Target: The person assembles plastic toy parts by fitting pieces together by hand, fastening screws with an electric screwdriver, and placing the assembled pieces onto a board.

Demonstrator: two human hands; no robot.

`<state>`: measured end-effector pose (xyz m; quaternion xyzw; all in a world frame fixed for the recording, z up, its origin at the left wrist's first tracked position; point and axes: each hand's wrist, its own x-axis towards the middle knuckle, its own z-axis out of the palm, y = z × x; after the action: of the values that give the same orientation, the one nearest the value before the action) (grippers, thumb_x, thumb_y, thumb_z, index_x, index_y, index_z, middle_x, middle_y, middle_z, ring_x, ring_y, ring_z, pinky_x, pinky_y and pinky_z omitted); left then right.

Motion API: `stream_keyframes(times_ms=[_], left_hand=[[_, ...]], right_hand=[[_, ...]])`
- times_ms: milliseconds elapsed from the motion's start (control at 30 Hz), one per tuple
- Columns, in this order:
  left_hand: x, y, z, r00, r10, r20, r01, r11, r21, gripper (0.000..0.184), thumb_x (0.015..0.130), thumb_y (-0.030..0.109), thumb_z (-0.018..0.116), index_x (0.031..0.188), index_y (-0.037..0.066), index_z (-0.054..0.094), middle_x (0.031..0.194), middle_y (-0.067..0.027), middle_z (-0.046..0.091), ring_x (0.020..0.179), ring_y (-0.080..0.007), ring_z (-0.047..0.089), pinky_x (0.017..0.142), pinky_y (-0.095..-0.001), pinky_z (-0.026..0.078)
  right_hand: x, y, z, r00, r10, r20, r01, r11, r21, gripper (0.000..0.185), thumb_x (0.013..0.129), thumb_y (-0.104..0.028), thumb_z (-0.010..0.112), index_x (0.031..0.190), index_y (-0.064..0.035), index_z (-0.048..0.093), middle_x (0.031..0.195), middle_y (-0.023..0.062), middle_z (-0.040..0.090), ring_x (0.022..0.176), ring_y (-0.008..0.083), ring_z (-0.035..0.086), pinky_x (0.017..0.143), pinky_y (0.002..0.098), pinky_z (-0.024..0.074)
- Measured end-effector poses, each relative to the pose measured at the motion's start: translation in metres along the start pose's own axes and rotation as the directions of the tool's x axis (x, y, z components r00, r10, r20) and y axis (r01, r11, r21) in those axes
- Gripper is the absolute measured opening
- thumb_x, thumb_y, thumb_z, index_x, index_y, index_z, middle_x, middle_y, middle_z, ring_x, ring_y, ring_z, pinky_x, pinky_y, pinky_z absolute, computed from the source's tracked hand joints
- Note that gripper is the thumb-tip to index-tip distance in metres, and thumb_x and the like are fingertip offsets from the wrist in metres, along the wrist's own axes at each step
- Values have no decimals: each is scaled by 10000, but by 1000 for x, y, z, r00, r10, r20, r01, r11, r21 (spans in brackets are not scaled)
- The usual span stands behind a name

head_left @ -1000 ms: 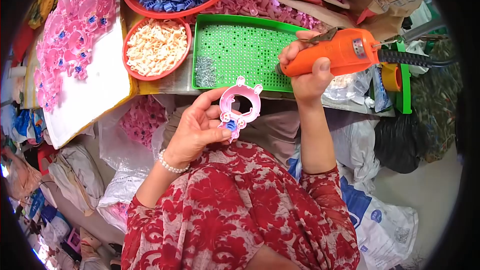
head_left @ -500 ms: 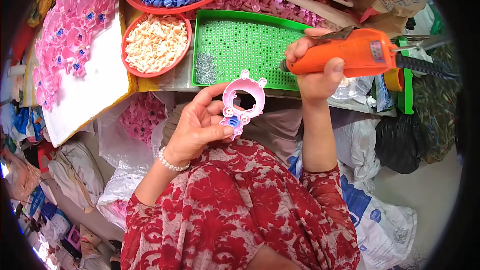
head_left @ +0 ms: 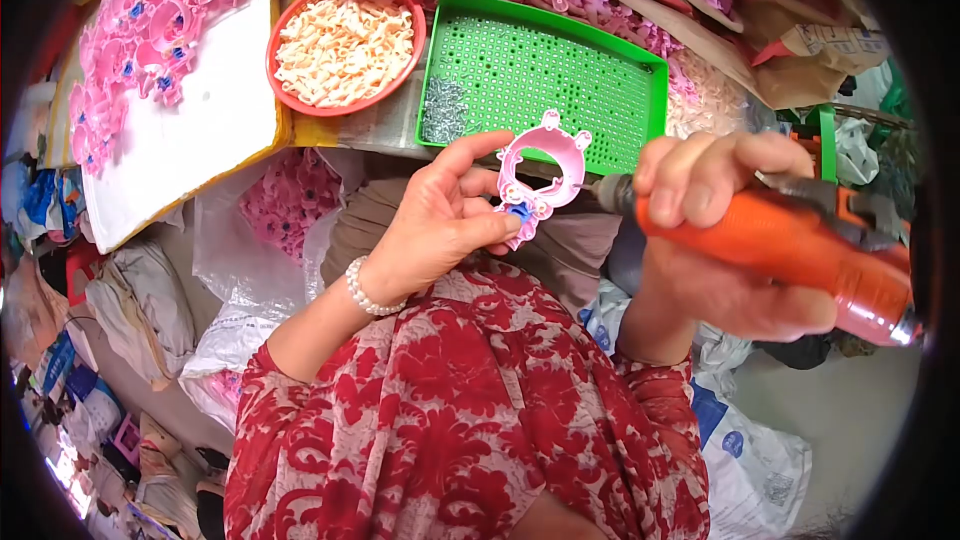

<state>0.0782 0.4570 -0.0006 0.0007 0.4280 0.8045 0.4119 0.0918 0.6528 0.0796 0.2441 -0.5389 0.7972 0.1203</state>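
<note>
Pinches pink frame [head_left: 566,154] in left hand [head_left: 436,217], toward one o'clock; clasps orange power driver [head_left: 790,248] in right hand [head_left: 712,288], at three.

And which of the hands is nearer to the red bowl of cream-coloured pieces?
Left. The left hand holds a pink part below and right of that bowl; the right hand, around the orange tool, is farther off to the right.
</note>
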Motion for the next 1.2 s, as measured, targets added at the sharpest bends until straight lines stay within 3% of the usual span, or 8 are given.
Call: stream_keyframes(times_ms=[200,600,900,1200], left_hand=[[-2,2,6,999,43,-17,-43,999,24,627,773,-80,600,1324,42,327,981,-101,611,760,-117,626,608,-227,509],[-6,0,5,999,41,-8,-41,999,0,625,772,-83,599,1324,27,328,961,-87,608,757,-115,619,599,-222,502],[-8,-5,11,991,48,-121,-49,999,-7,641,758,-115,592,1325,-17,308,980,-125,618,729,-124,619,594,-226,499],[-7,-6,6,994,-50,-95,48,999,-18,447,782,-63,610,1194,-20,443,939,-96,626,747,-114,615,605,-223,505]], right_hand=[[-12,22,19,1000,-15,-11,16,994,112,855,739,-689,553,1213,9,414,862,81,557,748,218,542,716,381,412],[-20,33,24,997,61,-42,-59,996,67,863,747,-711,514,1205,11,397,853,86,555,742,221,544,726,388,425],[-27,51,17,1000,11,0,-11,1000,28,795,745,-717,507,1117,-17,446,803,77,549,697,213,541,674,370,441],[-32,52,19,999,7,-41,-7,1000,-1,792,747,-716,507,1117,-19,434,798,71,547,678,204,540,666,360,445]])
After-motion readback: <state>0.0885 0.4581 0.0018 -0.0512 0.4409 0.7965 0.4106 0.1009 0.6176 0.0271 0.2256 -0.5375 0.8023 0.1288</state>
